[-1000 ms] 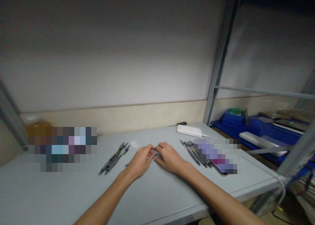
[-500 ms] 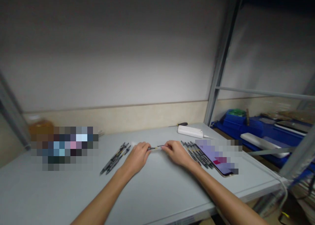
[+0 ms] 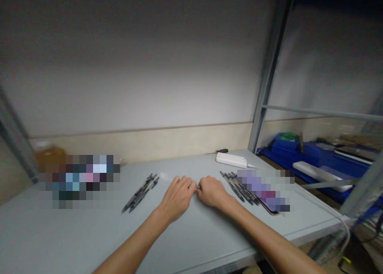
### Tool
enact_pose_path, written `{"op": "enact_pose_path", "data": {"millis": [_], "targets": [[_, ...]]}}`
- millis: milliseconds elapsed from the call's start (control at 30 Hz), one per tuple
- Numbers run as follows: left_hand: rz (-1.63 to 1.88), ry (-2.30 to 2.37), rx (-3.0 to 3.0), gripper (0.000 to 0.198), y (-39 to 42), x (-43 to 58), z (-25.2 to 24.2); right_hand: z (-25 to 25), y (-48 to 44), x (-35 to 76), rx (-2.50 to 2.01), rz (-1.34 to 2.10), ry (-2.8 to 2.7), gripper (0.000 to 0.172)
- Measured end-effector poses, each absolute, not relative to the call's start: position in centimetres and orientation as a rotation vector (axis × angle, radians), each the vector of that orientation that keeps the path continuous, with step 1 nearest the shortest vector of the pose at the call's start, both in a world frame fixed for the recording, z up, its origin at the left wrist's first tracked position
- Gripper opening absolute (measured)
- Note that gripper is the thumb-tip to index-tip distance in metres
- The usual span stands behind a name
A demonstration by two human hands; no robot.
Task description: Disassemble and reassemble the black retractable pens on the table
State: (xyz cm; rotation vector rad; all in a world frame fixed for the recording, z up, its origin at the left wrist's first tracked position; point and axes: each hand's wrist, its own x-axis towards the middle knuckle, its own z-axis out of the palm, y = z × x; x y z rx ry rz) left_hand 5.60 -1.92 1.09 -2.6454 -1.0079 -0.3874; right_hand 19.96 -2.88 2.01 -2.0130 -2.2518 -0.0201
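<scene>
My left hand [image 3: 178,195] and my right hand [image 3: 212,191] are closed and almost touching above the middle of the table. Both grip one pen [image 3: 198,187]; only a short bit of it shows in the gap, and the rest is covered by my fingers. To the left of my left hand lies a small group of dark grey pens [image 3: 139,195], side by side at a slant. Several similar pens [image 3: 241,189] lie to the right of my right hand, slanting the other way.
A phone-like flat thing [image 3: 271,211], partly blurred, lies beside the right-hand pens. Behind are a white power strip [image 3: 230,160] and a screwdriver [image 3: 222,151]. Blurred items [image 3: 86,177] stand at the left. A metal post [image 3: 266,82] and blue trays [image 3: 287,148] are at the right.
My hands have come together along the pen, and the stretch of it seen between them has shrunk to a small bit. Fingers of both hands are now wrapped more tightly.
</scene>
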Motion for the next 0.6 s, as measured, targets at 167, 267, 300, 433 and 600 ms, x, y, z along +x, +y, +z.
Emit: {"op": "enact_pose_path", "data": {"millis": [167,267,300,433,600], "targets": [[-0.36,-1.187,-2.754,0.029,-2.0,5.7,0.8,1.7,-3.0,19.8,-1.91,-0.209,-2.367,0.036],[-0.334,-1.254,-2.805,0.031,-2.1,5.8,0.7,1.5,-3.1,19.8,-1.891,-0.236,-2.404,0.042],[-0.332,-1.274,-2.817,0.033,-2.1,5.8,0.7,1.4,-3.1,19.8,-1.893,-0.245,-2.404,0.044],[-0.354,-1.386,-2.857,0.041,-1.9,5.9,0.3,1.1,-2.9,19.9,-1.865,-0.3,-2.396,0.047],[-0.54,-1.42,-2.991,0.048,-1.5,5.8,-0.1,1.1,-2.8,20.0,-1.804,-0.374,-2.413,0.045]]}}
